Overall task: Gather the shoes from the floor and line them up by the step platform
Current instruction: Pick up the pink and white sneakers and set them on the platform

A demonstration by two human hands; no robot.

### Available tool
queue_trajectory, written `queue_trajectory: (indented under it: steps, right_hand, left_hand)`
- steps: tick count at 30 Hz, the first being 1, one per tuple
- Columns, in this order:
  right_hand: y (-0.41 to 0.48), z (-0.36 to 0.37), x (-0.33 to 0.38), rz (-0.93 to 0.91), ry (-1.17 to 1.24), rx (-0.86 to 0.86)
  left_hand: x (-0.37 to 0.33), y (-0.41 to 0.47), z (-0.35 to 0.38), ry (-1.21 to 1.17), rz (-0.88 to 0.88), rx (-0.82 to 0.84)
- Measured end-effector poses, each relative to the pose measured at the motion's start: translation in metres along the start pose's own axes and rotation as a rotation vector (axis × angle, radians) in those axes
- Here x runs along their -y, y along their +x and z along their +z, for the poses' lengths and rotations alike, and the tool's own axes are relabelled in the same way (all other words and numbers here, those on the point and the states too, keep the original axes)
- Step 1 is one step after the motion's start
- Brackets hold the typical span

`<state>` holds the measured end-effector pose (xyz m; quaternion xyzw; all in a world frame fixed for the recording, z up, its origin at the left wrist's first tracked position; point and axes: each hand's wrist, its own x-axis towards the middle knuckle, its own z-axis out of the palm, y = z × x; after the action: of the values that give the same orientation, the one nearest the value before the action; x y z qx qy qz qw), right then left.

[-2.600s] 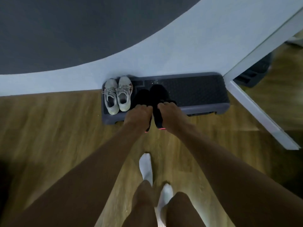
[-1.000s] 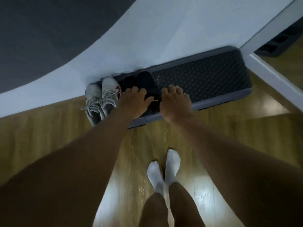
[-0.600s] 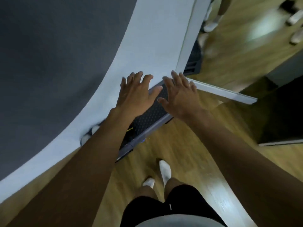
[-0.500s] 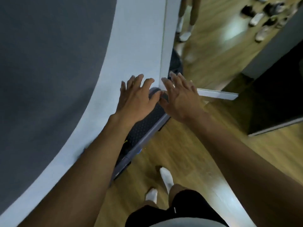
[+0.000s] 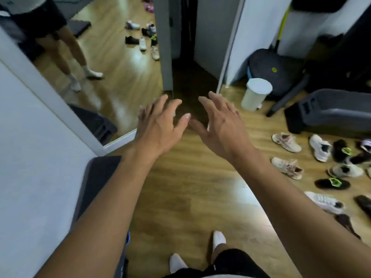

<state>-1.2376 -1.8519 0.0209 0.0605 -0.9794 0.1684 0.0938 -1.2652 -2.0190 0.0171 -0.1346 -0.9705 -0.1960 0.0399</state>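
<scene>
1. Both hands are empty. The left hand and right hand hover side by side mid-frame above the floor. Their fingers are spread and slightly bent, holding and touching nothing.
2. Many shoes lie scattered on the floor at 3 to 4 o'clock, well apart from both hands. Only a corner of the step platform shows, at 8 o'clock against the white wall. I judge the gathering far from finished.
3. Risk, false target: the mirror at 10 to 11 o'clock reflects more shoes. A reach steered that way would meet glass, not footwear.
4. Risk, split pairs: the two pink trainers lie near each other, but the dark and white shoes at 3 o'clock are intermixed and some touch. A hasty grab could pair odd shoes or drag a neighbour along.
5. Risk, dropped load: two bare hands and many shoes. Taking more than one per hand invites a slip on the way to the platform.
6. Risk, footing: the person wears white socks on a glossy floor. A fast turn toward 3 o'clock could skid.
7. Risk, collision: the white bin stands at 2 o'clock, near the pile's upper edge. A wide arm sweep might tip it.
8. Risk, line-up: the platform's front edge is mostly out of view, so I cannot tell how much free space it offers.
</scene>
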Motion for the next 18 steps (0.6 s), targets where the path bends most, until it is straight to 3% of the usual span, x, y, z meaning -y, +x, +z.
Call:
queue_trajectory:
  steps: [18]
  right_hand:
    - [-0.14, -0.136, -0.351, 0.546, -0.083, -0.111]
  left_hand:
    - [-0.37, 0.076, 0.186, -0.069, 0.457, 0.273]
